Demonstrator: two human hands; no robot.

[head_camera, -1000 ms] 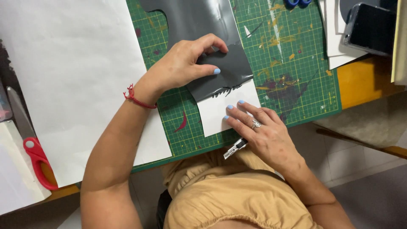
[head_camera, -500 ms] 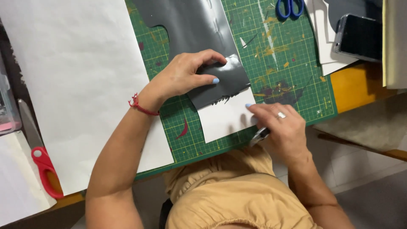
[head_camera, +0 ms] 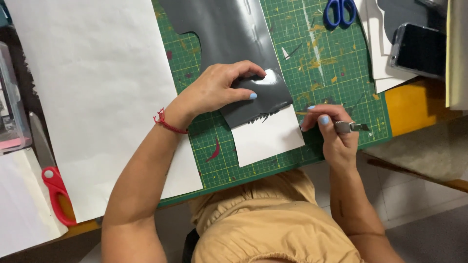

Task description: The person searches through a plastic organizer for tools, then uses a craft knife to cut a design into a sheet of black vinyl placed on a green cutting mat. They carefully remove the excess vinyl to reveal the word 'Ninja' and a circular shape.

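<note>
My left hand (head_camera: 219, 90) presses flat on the lower end of a glossy dark grey sheet (head_camera: 229, 34) lying on a green cutting mat (head_camera: 331, 63). The sheet's jagged cut edge meets its white backing paper (head_camera: 265, 139), which shows just below my fingers. My right hand (head_camera: 331, 134) is at the right edge of that white paper, closed around a thin metal craft knife (head_camera: 352, 127). The knife's tip points left toward the sheet.
A large white paper sheet (head_camera: 97, 87) covers the mat's left part. Red-handled scissors (head_camera: 53, 187) lie at the far left beside a clear plastic box (head_camera: 9, 107). Blue-handled scissors (head_camera: 340, 10) are at the top, and a dark phone (head_camera: 419, 48) rests on papers at the top right.
My right hand has slid off the white backing paper to its right edge and turned the knife up into view. My left hand stays pressed on the grey sheet.
</note>
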